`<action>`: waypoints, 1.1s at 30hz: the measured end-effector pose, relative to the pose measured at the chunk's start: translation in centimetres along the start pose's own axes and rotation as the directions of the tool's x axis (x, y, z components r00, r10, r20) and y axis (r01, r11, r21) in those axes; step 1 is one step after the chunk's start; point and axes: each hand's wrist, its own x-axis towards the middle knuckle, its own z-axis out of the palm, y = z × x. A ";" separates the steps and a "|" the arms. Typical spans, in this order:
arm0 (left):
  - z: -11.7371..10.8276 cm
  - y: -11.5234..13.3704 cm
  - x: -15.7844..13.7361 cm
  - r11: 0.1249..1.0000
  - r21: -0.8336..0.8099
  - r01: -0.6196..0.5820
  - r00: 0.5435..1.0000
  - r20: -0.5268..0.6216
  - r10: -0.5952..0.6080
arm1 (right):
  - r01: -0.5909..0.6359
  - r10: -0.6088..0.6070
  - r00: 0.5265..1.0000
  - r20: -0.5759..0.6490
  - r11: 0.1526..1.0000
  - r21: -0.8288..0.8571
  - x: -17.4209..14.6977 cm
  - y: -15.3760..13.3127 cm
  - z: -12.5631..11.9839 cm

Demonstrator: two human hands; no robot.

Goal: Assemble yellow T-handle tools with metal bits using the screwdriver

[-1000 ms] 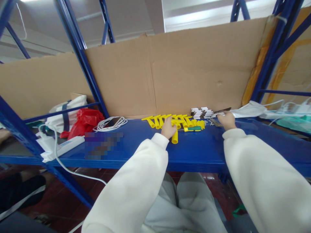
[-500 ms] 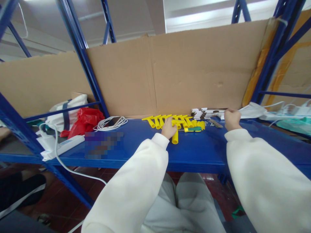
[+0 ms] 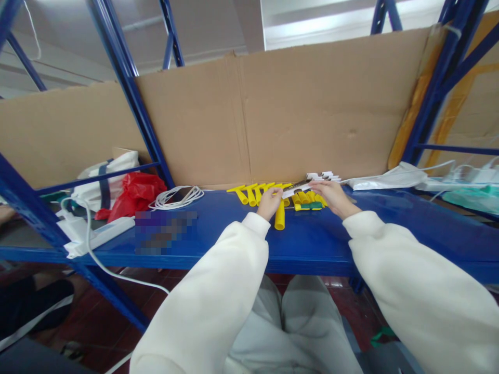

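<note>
One creased cardboard panel [image 3: 312,114] backs a smooth blue metal shelf [image 3: 226,236] bearing a crumpled red bag [image 3: 143,189]. Yellow T-shaped pieces [image 3: 251,197] lie behind the left hand [image 3: 268,204], whose fingers curl at a hollow yellow tube [image 3: 279,218]; their grip cannot be told. The right hand [image 3: 334,198], farther right earlier, is now beside the green-and-yellow screwdriver [image 3: 312,206], fingers clamped on a thin white-and-dark strip [image 3: 299,192] partly masking the pieces.

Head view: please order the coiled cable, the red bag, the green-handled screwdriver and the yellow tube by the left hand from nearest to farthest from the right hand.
From the right hand:
1. Screwdriver, just to its left.
2. Yellow tube, farther left, by the left hand.
3. Coiled cable, well left.
4. Red bag, left of the cable.
</note>
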 end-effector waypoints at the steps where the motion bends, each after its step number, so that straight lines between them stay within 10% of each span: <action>1: 0.0 -0.1 0.1 1.000 0.003 0.005 1.000 0.003 -0.005 | -0.014 0.014 1.000 0.015 1.000 -0.004 -0.2 0.1 0.3; 18: -0.2 0.3 0.4 0.966 -0.253 0.058 0.992 -0.098 -0.085 | -0.062 0.061 0.996 0.072 0.998 0.015 -1.4 -0.2 2.1; 33: -0.4 0.7 0.0 0.966 -0.241 -0.091 0.996 -0.046 0.083 | 0.033 0.005 0.968 0.253 0.989 -0.146 -2.2 -0.4 0.5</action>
